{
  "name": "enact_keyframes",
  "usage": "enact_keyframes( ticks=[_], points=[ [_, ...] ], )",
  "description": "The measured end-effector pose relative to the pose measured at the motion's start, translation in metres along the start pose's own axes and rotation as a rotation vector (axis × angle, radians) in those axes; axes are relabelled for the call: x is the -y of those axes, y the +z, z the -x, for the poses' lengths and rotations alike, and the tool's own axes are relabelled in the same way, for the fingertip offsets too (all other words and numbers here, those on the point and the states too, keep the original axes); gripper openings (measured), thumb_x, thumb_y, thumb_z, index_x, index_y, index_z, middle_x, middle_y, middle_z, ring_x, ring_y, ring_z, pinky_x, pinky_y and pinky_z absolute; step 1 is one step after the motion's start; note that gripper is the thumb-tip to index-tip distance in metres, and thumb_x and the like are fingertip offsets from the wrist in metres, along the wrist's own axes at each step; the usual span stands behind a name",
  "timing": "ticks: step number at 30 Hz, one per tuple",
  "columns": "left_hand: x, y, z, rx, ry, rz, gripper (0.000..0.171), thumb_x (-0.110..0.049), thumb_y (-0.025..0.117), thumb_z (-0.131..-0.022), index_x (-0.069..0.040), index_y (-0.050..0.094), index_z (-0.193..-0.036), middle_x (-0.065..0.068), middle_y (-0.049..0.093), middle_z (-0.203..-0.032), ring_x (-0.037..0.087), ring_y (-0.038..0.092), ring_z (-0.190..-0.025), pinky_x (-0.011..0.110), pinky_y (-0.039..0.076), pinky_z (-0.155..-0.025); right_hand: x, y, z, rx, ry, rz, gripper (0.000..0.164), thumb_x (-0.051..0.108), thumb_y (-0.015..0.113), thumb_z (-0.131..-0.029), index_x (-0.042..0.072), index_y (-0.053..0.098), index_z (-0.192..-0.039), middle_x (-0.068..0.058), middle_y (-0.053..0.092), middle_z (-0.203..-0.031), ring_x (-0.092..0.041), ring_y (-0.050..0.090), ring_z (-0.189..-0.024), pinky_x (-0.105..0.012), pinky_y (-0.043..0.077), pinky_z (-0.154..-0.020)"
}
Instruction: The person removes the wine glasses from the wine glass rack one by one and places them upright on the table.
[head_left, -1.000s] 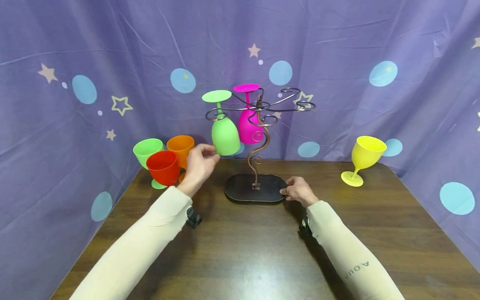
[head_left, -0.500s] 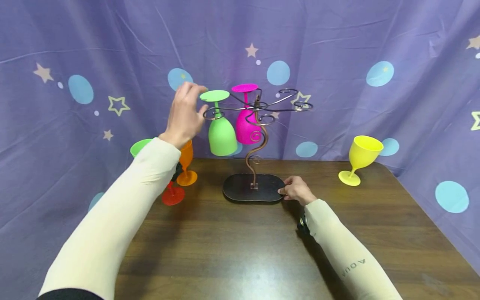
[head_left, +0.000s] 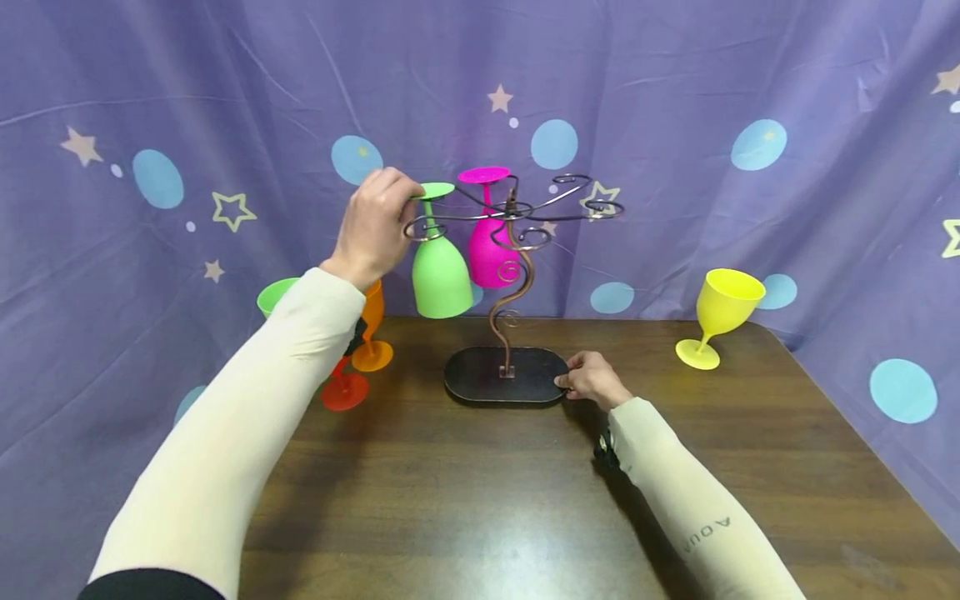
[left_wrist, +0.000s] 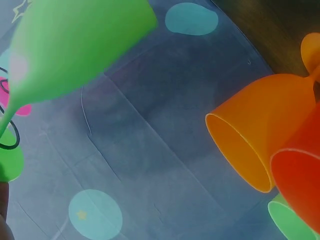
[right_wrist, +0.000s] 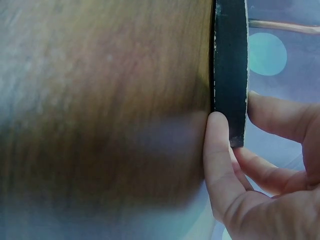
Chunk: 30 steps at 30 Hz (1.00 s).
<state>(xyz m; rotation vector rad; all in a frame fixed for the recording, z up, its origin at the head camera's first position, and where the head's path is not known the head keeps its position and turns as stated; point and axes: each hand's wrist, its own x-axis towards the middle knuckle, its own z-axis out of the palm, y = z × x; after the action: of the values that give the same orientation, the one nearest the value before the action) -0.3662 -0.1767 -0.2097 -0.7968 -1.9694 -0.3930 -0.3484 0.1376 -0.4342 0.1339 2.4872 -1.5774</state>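
A green plastic goblet (head_left: 441, 279) hangs upside down by its stem from a curled loop of the metal stemware rack (head_left: 501, 308). My left hand (head_left: 375, 218) grips the edge of its upturned foot; in the left wrist view the goblet's bowl (left_wrist: 75, 47) fills the upper left and only a sliver of fingers shows. A magenta goblet (head_left: 491, 254) hangs upside down just behind. Down on the table, my right hand (head_left: 596, 381) pinches the right end of the rack's black oval base (head_left: 480, 379); in the right wrist view, thumb and fingers lie on either side of the base's edge.
On the left stand an orange goblet (head_left: 372, 354), a red goblet (head_left: 345, 392) and another green goblet (head_left: 275, 293), partly hidden by my left arm. A yellow goblet (head_left: 723, 304) stands upright at the right rear of the wooden table (head_left: 480, 500). A patterned curtain hangs behind.
My left hand has risen from beside the green goblet's bowl up to its foot and taken hold there. The goblet has shifted slightly. My right hand keeps its hold on the base.
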Motion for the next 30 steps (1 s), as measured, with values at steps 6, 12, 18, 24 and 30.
enact_keyframes(
  ticks=[6,12,18,24,30],
  points=[
    [-0.001,-0.003,0.000,-0.043,0.109,-0.004,0.022,0.016,0.047,-0.077,0.004,0.064,-0.086,0.014,0.057,-0.080,0.032,0.050,-0.076,0.039,0.041,-0.071,0.001,0.002,-0.002,0.002,-0.011,0.004,0.042,-0.003,0.069,-0.082,-0.014,0.046,-0.117,-0.020,0.051,-0.102,-0.015,0.056,-0.062,-0.027,0.056,-0.061],
    [-0.004,-0.004,-0.002,-0.042,0.188,0.012,0.024,0.017,0.046,-0.074,0.006,0.063,-0.087,0.015,0.056,-0.080,0.033,0.048,-0.074,0.039,0.041,-0.069,0.000,0.000,-0.001,-0.001,-0.014,0.011,0.043,-0.002,0.069,-0.083,-0.014,0.046,-0.118,-0.021,0.051,-0.104,-0.015,0.056,-0.061,-0.027,0.055,-0.060],
    [-0.007,-0.004,-0.007,-0.040,0.170,0.008,0.026,0.018,0.046,-0.074,0.006,0.064,-0.088,0.016,0.057,-0.081,0.033,0.049,-0.076,0.040,0.041,-0.071,-0.001,0.000,-0.002,-0.004,-0.010,0.019,0.044,-0.001,0.069,-0.083,-0.014,0.046,-0.119,-0.021,0.052,-0.105,-0.015,0.057,-0.062,-0.028,0.056,-0.061],
    [-0.004,-0.003,-0.012,-0.027,0.095,-0.022,0.030,0.018,0.045,-0.075,0.006,0.067,-0.090,0.015,0.059,-0.082,0.032,0.052,-0.077,0.038,0.043,-0.070,-0.001,0.000,-0.002,-0.011,-0.006,0.032,0.044,0.000,0.070,-0.083,-0.013,0.047,-0.119,-0.022,0.054,-0.106,-0.015,0.059,-0.065,-0.028,0.056,-0.063],
    [0.002,0.001,-0.016,-0.032,0.010,-0.043,0.018,0.010,0.056,-0.085,0.004,0.071,-0.092,0.015,0.066,-0.087,0.032,0.058,-0.082,0.041,0.048,-0.075,-0.002,0.001,-0.002,-0.007,-0.016,0.024,0.043,0.000,0.070,-0.083,-0.012,0.048,-0.118,-0.023,0.053,-0.107,-0.017,0.060,-0.068,-0.029,0.056,-0.065]
  ],
)
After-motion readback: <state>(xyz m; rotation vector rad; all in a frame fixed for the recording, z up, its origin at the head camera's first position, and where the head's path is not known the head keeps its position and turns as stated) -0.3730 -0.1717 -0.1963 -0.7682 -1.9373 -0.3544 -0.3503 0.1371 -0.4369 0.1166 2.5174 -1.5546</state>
